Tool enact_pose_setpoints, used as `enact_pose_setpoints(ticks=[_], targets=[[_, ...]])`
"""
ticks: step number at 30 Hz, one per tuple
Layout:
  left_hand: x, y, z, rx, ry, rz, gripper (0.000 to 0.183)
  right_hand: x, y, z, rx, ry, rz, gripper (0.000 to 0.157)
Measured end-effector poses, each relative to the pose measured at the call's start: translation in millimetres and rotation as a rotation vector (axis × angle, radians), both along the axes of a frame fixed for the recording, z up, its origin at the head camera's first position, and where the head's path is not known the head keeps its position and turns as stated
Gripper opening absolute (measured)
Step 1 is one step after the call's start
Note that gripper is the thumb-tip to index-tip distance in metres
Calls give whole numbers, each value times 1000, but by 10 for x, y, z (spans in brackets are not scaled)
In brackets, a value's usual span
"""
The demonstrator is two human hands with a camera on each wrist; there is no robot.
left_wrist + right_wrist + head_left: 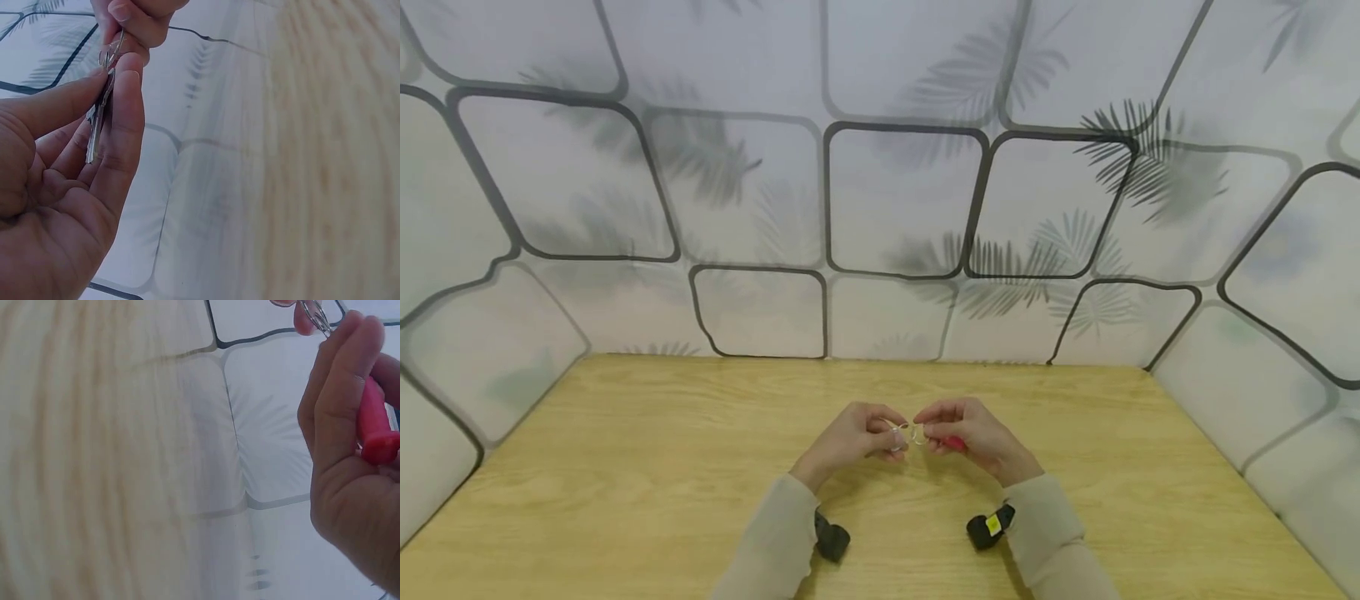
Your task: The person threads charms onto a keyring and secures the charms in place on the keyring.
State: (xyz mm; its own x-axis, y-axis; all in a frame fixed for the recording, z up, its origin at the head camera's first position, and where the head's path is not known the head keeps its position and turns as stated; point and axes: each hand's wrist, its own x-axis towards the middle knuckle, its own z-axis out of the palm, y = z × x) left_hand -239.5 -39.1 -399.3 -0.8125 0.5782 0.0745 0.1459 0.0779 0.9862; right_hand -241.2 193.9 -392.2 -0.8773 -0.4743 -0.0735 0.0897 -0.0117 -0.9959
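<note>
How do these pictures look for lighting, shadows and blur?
Head view: bright, fairly even light, faint shadows on the wooden tabletop, metal rings too small to read well; left wrist view: dimmer, metal key fairly clear, tabletop blurred; right wrist view: hazy, tabletop grain soft, red handle-shaped piece clearer.

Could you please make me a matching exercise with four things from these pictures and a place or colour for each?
1. Key-like metal piece
2. Pinkish-red object
3. Wire-like rings
4. Tabletop

A. Held in the right hand
B. Light wood colour
C. Between the fingertips of both hands
D. Between thumb and fingers of the left hand

Pairs: 1-D, 2-A, 3-C, 4-B
</note>
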Motion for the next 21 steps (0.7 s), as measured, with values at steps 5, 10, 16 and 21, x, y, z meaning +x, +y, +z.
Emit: enact_pose_setpoints(ticks=[5,10,16,21], targets=[[-1,-2,-20,-13,8,7,26,1,-18,-33,23,-18,-30,17],[3,-1,-20,-12,19,13,26,2,-52,-40,16,-16,-82,14],[15,18,-18,-55,53,37,23,-4,-108,-42,-13,13,-163,19],[26,30,-4,-72,77,42,22,-12,-104,-55,0,49,-145,26]])
